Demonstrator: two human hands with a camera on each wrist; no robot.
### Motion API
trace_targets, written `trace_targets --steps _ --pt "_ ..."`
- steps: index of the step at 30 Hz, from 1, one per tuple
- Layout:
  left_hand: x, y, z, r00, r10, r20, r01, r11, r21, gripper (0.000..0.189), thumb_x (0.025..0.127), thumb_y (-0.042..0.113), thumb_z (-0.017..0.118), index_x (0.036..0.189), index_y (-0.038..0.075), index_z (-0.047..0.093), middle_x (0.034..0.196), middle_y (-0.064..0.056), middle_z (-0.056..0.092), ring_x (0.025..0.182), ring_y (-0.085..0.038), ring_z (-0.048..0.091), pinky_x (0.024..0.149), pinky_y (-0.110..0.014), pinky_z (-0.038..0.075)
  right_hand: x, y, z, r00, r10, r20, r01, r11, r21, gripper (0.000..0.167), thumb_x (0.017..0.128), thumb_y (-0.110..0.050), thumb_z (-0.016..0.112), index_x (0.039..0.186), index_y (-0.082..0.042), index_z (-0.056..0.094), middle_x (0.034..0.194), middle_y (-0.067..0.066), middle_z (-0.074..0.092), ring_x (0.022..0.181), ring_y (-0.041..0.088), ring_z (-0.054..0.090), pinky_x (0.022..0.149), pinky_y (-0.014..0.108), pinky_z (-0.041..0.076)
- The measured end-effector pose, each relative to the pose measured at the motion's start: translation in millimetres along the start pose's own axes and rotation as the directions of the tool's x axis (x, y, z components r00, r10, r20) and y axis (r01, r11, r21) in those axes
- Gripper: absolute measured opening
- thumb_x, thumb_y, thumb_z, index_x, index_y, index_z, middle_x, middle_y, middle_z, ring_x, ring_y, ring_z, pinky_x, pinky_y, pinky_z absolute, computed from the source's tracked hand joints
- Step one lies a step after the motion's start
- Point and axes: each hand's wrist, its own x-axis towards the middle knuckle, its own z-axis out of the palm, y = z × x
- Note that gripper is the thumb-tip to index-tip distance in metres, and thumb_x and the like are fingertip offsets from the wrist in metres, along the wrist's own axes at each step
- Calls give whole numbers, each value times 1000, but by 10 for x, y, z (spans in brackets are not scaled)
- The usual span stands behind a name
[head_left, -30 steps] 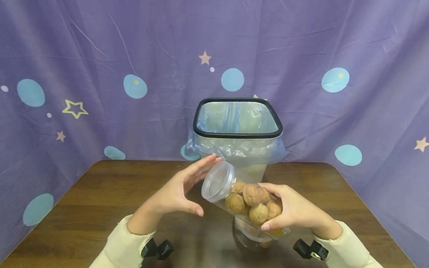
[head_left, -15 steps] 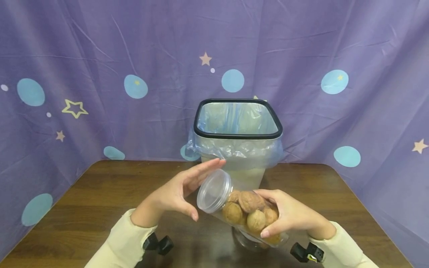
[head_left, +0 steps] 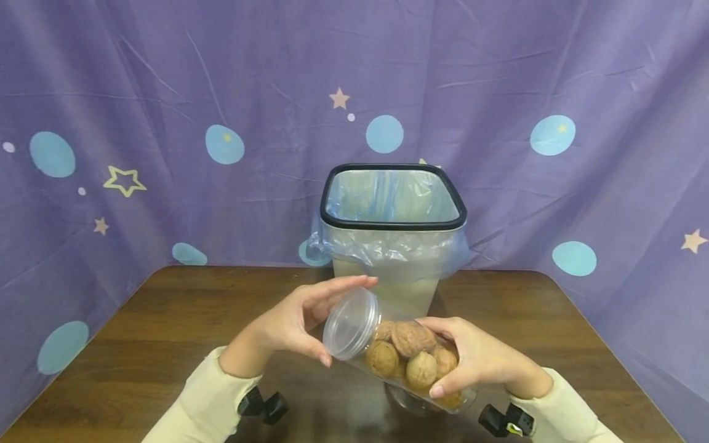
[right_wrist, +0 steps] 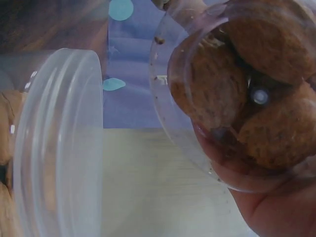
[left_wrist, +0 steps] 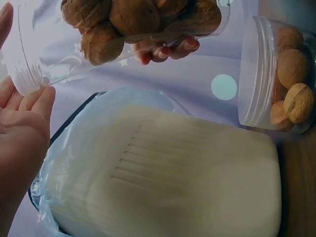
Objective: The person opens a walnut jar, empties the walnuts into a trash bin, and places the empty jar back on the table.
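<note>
My right hand grips a clear plastic jar of walnuts round its body. The jar is tilted, its translucent lid up and to the left. My left hand spans that lid, thumb at the near edge and the other fingers, fairly straight, behind it. In the left wrist view its fingertips are right at the lid's rim. Beneath the held jar stands a second lidded walnut jar, mostly hidden in the head view. The right wrist view shows walnuts through the held jar's base.
Behind the hands stands a pale bin with a black rim and a blue plastic liner. Everything is on a dark brown wooden table. A purple patterned curtain hangs close behind the table.
The right hand has lowered the jar slightly and shifted it left, towards the left hand. The left hand's upper fingers have come down, and its thumb now meets the lid's edge.
</note>
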Motion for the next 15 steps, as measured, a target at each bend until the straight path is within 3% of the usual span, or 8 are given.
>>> trace_targets --steps 8,15 --pt "-32 -39 41 993 -42 -108 42 999 -4 90 76 17 79 146 -4 25 151 -13 31 133 -25 39 105 -40 38 -3 -3 -6 997 42 -60 -48 994 -99 65 67 -20 81 126 -10 54 107 -1 67 92 12 63 85 26 51" --pt "-40 -55 81 984 -26 -178 26 1000 -4 88 75 16 79 145 -3 28 150 -12 34 132 -24 40 104 -38 39 -2 -35 2 990 22 -142 -54 972 -230 68 65 -26 84 125 -13 55 106 -5 67 91 9 63 83 25 51"
